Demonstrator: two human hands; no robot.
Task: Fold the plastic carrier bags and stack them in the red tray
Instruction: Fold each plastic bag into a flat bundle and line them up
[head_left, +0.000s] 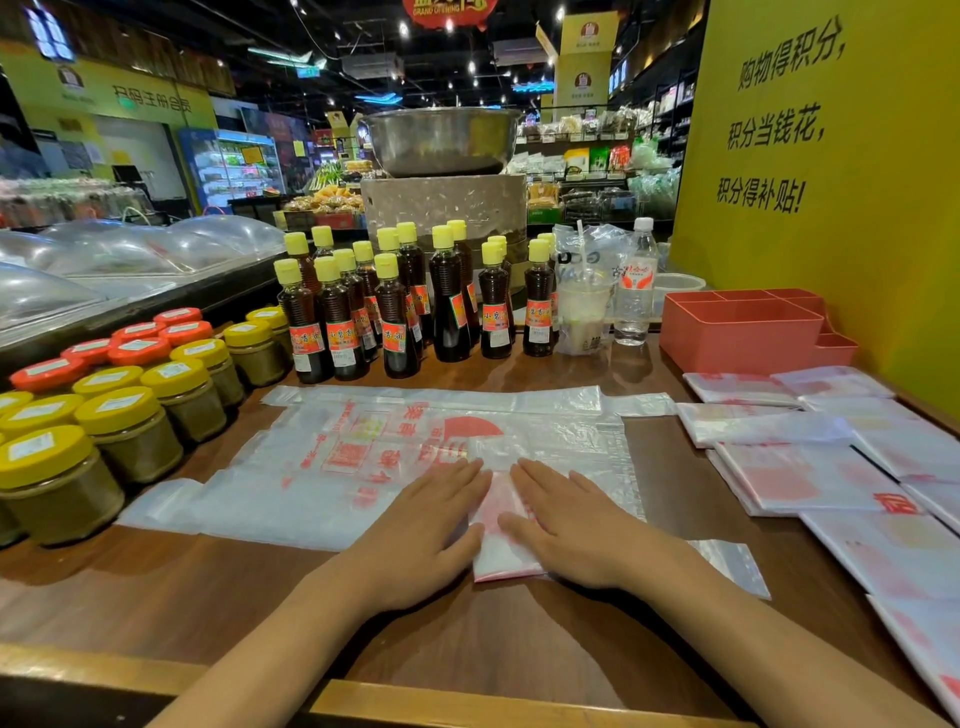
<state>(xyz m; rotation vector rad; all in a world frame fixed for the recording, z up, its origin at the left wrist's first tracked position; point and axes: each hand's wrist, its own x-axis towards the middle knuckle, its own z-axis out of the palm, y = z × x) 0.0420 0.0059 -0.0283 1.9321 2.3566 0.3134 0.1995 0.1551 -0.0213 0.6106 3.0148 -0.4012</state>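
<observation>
Both sets of fingers are lying straight and flat, the left hand (423, 525) and right hand (569, 525) pressing side by side on a folded carrier bag (496, 519). It is resting under the palms on unfolded printed bags (332, 457) covering the wooden surface (467, 639). The red tray (743, 327) is standing well apart at the far right, beyond folded bags (800, 467).

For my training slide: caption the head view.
Both hands, left and right, press a folded bag flat on the counter; red tray waits behind.
</observation>
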